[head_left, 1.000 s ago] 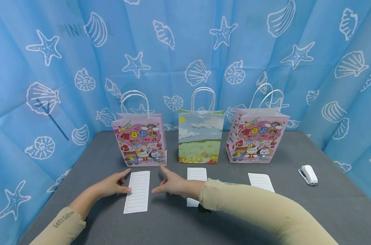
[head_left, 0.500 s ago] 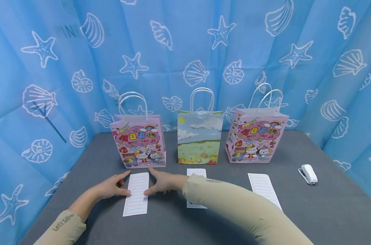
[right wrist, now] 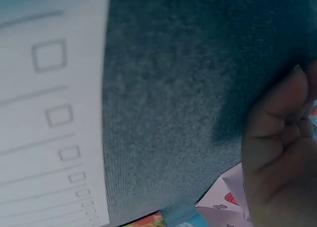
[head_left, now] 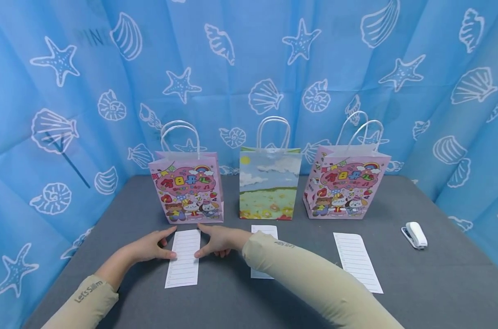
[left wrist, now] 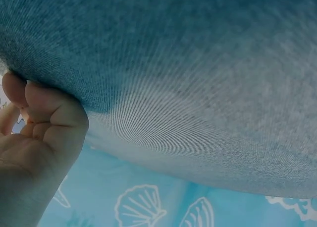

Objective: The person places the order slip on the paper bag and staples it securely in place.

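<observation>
A white lined checklist slip lies flat on the table, between my two hands in the head view. At its left edge is my left hand, thumb tip at the border and index finger stretched toward the top corner. My right hand mirrors it on the right edge, thumb and index spread, the other fingers folded under. In the left wrist view the left hand appears with fingertips down at the cloth. In the right wrist view the right hand is low over the cloth, and a slip with checkboxes fills the left side.
Three paper bags stand at the back: a pink one, a meadow-printed one and another pink one. A middle slip lies partly under the right sleeve. Farther right are a third slip and a white stapler.
My right hand has moved left to the slip's right edge, and its sleeve has uncovered more of the right slip. The left hand stays at the left edge.
</observation>
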